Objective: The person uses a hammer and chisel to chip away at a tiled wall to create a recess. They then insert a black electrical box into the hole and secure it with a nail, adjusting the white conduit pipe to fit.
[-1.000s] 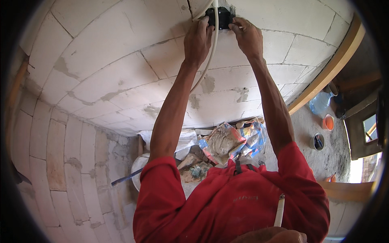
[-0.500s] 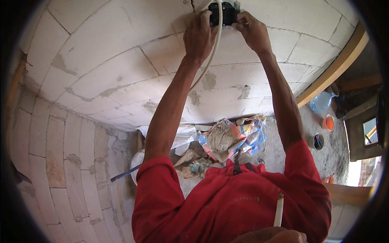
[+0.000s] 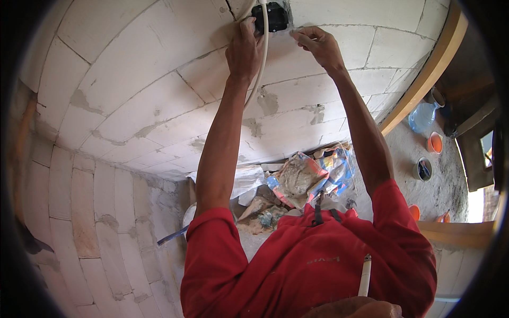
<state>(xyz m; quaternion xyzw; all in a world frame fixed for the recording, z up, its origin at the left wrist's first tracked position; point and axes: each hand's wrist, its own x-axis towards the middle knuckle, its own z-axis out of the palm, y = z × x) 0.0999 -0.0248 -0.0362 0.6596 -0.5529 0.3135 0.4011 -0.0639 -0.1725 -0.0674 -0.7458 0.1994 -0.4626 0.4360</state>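
Two bare hands are raised to a wall (image 3: 132,98) of pale blocks, near the upper edge of the view. Between them, set at the wall, is a black box (image 3: 273,18) with a dark, squarish front. The left hand (image 3: 244,59) has its fingers bent against the box's left side; whether it grips the box or only steadies it, I cannot tell. The right hand (image 3: 324,50) is off the box, just beside its lower right corner, with thumb and finger drawn together at the tips. Something small may be pinched there, but it is too tiny and blurred to be sure.

A pale cable (image 3: 264,58) hangs across the front of the box, passes just beside the left fingers and goes down behind the left forearm.

Below, between the arms, a torn, colourful bag (image 3: 335,167) lies near the foot of the wall, with rubble (image 3: 257,209) to its left. On the floor at the right are a clear blue bottle (image 3: 421,119), an orange bucket (image 3: 435,143) and a pail (image 3: 416,169) with dark things in it. The person wears a red shirt (image 3: 318,275), and a cigarette (image 3: 365,278) juts out over its front.
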